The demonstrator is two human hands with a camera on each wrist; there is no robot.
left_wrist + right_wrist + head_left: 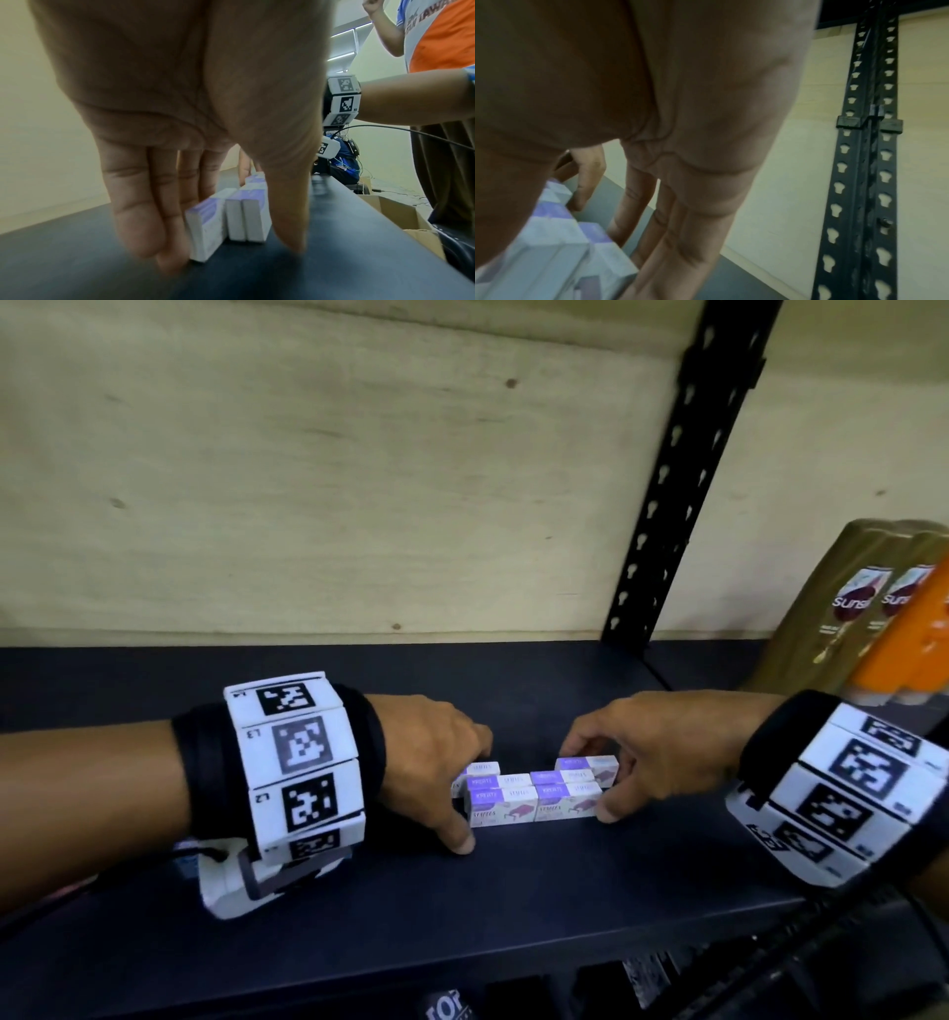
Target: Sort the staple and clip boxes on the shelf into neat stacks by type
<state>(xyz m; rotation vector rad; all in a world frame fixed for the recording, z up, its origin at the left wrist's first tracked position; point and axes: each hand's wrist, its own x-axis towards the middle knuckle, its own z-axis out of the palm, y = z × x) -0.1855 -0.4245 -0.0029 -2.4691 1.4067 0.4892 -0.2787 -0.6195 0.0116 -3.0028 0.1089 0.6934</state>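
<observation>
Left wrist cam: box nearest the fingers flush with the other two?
No, the angled box beside the fingers of the left hand splays away from the two flush boxes.

Shop or storeroom, slotted black shelf upright (688,469), wrapped shampoo bottles (842,608), staple boxes (534,796)

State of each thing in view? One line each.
Purple-and-white cardboard staple boxes: on edge in tight rows on the dark shelf board, back ones out of line.
Left hand: straight fingers behind, thumb in front, bracketing the rows' left end.
Right hand: fingers behind, thumb touching the front right corner.
Brown wrapped shampoo bottles: upright, untouched.
</observation>
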